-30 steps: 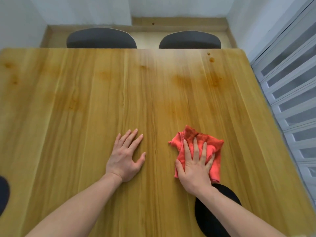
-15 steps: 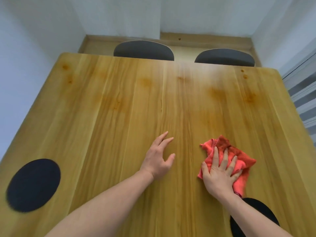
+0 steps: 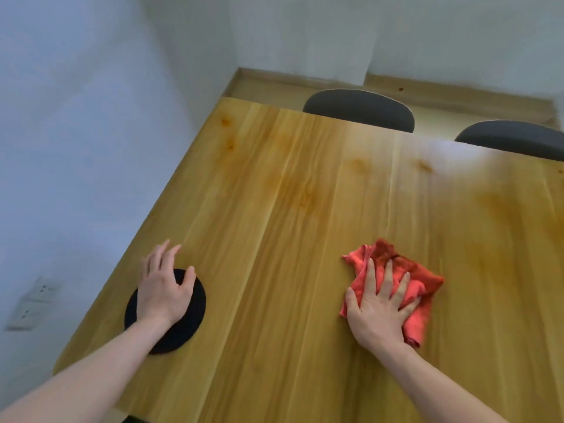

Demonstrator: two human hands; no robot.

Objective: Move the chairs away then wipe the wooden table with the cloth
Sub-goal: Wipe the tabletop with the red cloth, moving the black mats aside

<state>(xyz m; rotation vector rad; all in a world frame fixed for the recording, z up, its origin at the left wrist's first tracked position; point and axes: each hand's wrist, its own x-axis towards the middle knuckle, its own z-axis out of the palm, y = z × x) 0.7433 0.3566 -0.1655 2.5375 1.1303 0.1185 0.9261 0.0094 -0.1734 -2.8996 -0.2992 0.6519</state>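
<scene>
The wooden table [image 3: 305, 224] fills most of the head view, with darker orange stains across its far half. A crumpled red cloth [image 3: 422, 277] lies on the near right part of the top. My right hand [image 3: 378, 306] presses flat on it with fingers spread. My left hand [image 3: 163, 288] rests palm down, fingers apart, on a black round pad [image 3: 183, 329] near the table's left edge. Two dark chair backs [image 3: 360, 109] [image 3: 512, 140] show behind the far edge.
A pale wall [image 3: 76, 148] runs close along the table's left side, with white wall sockets [image 3: 33, 300] low down. A wooden skirting ledge [image 3: 457, 93] lines the far wall behind the chairs.
My view has swung to the left. My left hand has slid left across the table onto the black round pad. My right hand stays pressed on the red cloth.
</scene>
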